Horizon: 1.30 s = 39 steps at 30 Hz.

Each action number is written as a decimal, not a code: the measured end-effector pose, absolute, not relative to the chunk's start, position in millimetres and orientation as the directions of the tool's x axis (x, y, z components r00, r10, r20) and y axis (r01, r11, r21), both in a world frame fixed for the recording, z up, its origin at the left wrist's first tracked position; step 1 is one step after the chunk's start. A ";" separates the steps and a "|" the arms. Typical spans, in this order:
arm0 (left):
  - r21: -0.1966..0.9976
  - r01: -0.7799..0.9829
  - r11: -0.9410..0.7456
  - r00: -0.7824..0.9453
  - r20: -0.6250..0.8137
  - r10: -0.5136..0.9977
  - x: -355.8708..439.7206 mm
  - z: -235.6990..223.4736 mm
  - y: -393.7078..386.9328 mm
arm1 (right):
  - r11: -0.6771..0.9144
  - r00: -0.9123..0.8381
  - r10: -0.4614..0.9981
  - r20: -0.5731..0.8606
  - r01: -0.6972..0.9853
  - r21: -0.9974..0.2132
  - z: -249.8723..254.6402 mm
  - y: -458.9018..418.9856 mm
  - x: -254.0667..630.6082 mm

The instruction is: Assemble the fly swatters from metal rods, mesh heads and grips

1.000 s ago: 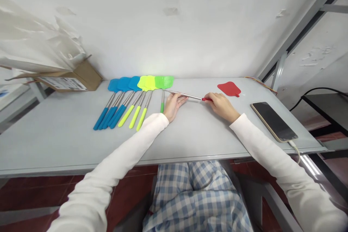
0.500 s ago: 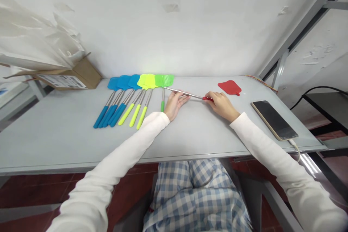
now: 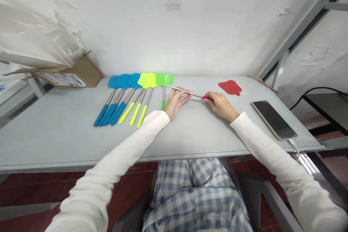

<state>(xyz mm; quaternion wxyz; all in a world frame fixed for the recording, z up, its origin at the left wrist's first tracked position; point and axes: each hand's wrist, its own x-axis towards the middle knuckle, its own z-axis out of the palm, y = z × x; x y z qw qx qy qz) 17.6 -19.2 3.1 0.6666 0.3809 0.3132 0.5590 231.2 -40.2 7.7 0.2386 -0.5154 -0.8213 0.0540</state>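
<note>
A metal rod with a red handle [image 3: 197, 95], its far end bare, lies across both my hands above the table. My right hand [image 3: 220, 105] is closed round the red handle. Around the middle of the rod my left hand [image 3: 175, 103] is closed, its fingers partly stretched along the metal. The rod's tip reaches near the green fly swatter head [image 3: 165, 79]. A loose red swatter head [image 3: 230, 87] lies on the table beyond my right hand. Left of my hands, blue fly swatters [image 3: 123, 81] and yellow fly swatters [image 3: 148, 79] lie in an overlapping row.
A phone [image 3: 274, 119] with a charging cable lies at the right of the grey table [image 3: 190, 137]. An open cardboard box [image 3: 84, 72] stands at the back left. Behind the table rises a white wall [image 3: 203, 25]; a metal frame [image 3: 284, 61] is at the right.
The left-hand fingers have shifted very slightly on the metal rod. Both hands and the rod stay in nearly the same place; the view moved a little.
</note>
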 end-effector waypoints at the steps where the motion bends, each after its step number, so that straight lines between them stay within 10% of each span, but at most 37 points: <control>1: 0.868 -0.489 0.092 0.196 0.006 0.981 17.8 2.6 -19.6 | 0.471 -0.354 0.867 0.350 0.812 -0.346 7.7 -40.8 230.4; 19: 0.981 -0.180 0.070 0.479 0.026 0.878 22.6 -0.6 -28.6 | 0.559 -0.245 0.811 0.531 0.592 -0.581 8.2 -48.3 216.5; 30: 0.962 -0.271 0.028 0.317 0.062 0.946 20.8 4.3 -29.5 | -0.108 0.216 0.872 0.440 0.960 -0.258 -24.1 1.1 286.7; 39: 0.896 0.135 -0.424 0.117 0.410 0.905 12.0 12.7 -31.0 | -0.044 0.091 0.927 0.363 0.990 -0.136 1.4 -9.8 279.5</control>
